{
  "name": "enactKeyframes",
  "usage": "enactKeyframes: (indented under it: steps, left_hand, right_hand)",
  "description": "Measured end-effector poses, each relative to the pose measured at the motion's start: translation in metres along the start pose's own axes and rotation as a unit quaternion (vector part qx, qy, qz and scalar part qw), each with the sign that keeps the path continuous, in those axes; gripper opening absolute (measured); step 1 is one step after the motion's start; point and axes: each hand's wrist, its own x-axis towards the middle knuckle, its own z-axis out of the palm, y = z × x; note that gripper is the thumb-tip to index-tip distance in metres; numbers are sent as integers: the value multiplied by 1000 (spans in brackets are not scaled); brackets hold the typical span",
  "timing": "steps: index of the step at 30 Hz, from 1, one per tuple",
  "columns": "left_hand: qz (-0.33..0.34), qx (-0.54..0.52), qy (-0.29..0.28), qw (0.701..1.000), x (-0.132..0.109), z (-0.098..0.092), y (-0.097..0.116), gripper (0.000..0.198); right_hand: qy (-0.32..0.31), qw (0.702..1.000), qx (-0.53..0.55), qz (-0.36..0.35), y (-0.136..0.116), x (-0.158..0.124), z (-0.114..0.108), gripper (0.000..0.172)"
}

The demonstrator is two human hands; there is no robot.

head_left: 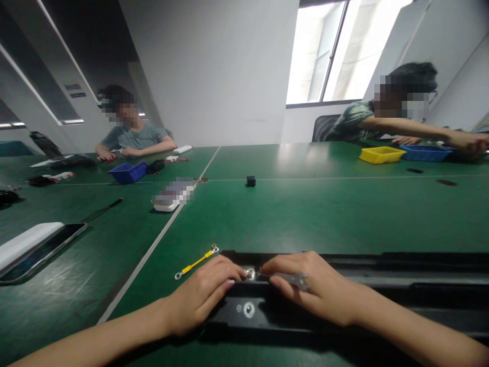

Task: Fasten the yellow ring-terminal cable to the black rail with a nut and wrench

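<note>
A long black metal profile (pixel 344 290) lies across the near edge of the table. At its left end a small silver bolt (pixel 251 273) sits on a bright metal patch in the channel. My right hand (pixel 309 285) is closed on a small open-end wrench (pixel 301 281), whose far end reaches toward the bolt under my fingers. On the bolt's other side my left hand (pixel 208 288) has its fingers bent together, tips touching beside the bolt. Whatever they pinch is hidden. Just beyond my left hand lies a yellow wire (pixel 195 264) with ring terminals, a small nut (pixel 214 246) by its far end.
On the green table (pixel 324 214) are a phone (pixel 49 252), a white device (pixel 173 193), a small black block (pixel 251 181), a blue bin (pixel 128 172), a yellow bin (pixel 382 154) and another blue bin (pixel 426 152). Two people sit across the table.
</note>
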Motion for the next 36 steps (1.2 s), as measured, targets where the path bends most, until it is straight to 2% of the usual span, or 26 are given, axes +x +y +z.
enactKeyframes:
  steps: [5,36]
  left_hand:
    - [-7,3,-2,1000,0,0,0,25]
    - [-1,3,2,1000,0,-1,2,27]
  right_hand:
    - [5,1000,-8,2,0,0,1,26]
    - [-7,999,48,-2,-1,-1,-4,33]
